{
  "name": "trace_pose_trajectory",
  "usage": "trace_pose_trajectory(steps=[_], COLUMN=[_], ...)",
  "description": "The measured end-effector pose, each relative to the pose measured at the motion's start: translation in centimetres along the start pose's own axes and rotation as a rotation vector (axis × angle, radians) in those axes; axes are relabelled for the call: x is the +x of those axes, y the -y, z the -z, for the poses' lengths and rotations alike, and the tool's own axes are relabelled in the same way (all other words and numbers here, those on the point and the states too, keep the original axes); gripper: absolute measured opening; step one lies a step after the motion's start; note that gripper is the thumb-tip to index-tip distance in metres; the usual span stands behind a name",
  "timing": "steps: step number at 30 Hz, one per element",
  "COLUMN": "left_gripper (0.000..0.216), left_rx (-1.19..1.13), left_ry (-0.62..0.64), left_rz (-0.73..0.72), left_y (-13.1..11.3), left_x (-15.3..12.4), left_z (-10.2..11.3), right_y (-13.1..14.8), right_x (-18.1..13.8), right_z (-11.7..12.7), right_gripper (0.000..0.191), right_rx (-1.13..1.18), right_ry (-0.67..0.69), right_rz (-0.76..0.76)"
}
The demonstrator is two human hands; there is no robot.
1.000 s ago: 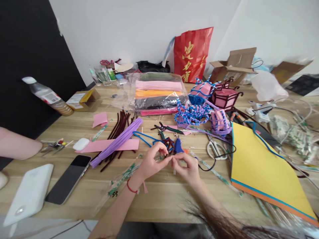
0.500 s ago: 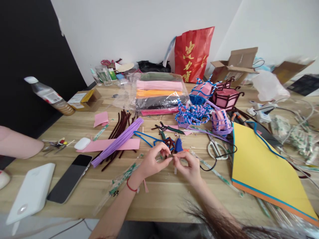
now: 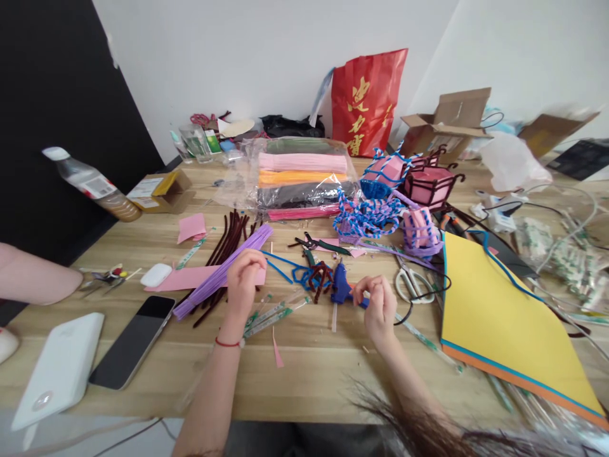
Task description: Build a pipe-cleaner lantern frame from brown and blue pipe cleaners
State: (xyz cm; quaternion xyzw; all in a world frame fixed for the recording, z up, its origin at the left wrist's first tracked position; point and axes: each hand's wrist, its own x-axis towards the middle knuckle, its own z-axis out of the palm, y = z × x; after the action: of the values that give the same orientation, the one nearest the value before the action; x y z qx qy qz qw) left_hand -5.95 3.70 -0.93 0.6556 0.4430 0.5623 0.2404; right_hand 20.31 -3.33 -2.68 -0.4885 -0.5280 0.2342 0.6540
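My left hand (image 3: pixel 243 279) is raised in front of the bundle of purple pipe cleaners (image 3: pixel 207 287), its fingers curled together. Whatever they may pinch is too small to make out. Fingertips pressed together, my right hand (image 3: pixel 379 306) hovers beside the handle of a blue glue gun (image 3: pixel 339 284); its contents, if any, are hidden. Between the hands lies a small bent shape of dark brown pipe cleaner (image 3: pixel 320 277), next to looped blue pipe cleaners (image 3: pixel 301 274). Behind these are green-handled pliers (image 3: pixel 328 245). Brown pipe cleaners (image 3: pixel 231 236) lie under the purple bundle.
White-handled scissors (image 3: pixel 413 285) and yellow sheets (image 3: pixel 504 317) lie to the right. Pink lanterns with pipe-cleaner frames (image 3: pixel 431 184) stand behind, beside a bag of coloured pipe cleaners (image 3: pixel 304 181). A phone (image 3: pixel 134 341) and white power bank (image 3: pixel 59 368) are at left.
My hands were together at the middle, fingertips meeting at a small dark piece. They have parted, left hand to the left and right hand to the right, uncovering the brown shape and glue gun.
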Motion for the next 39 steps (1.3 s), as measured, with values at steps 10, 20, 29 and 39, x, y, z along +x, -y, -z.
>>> trace_pose_trajectory(steps=[10, 20, 29, 39], left_gripper=[0.031, 0.031, 0.028, 0.018], left_rx=[0.463, 0.903, 0.866, 0.301], left_ry=[0.008, 0.212, 0.148, -0.096], left_rz=[0.151, 0.174, 0.196, 0.342], left_y=[4.0, 5.0, 3.8, -1.0], left_x=[-0.2, -0.5, -0.1, 0.4], left_z=[0.7, 0.4, -0.1, -0.7], right_y=[-1.4, -3.3, -2.8, 0.0], right_x=[2.4, 2.7, 1.4, -1.1], right_z=[1.8, 2.1, 0.5, -1.6], right_gripper=[0.028, 0.036, 0.029, 0.011], right_rx=[-0.150, -0.180, -0.160, -0.163], right_ry=[-0.184, -0.196, -0.108, 0.178], right_rz=[-0.069, -0.069, -0.079, 0.033])
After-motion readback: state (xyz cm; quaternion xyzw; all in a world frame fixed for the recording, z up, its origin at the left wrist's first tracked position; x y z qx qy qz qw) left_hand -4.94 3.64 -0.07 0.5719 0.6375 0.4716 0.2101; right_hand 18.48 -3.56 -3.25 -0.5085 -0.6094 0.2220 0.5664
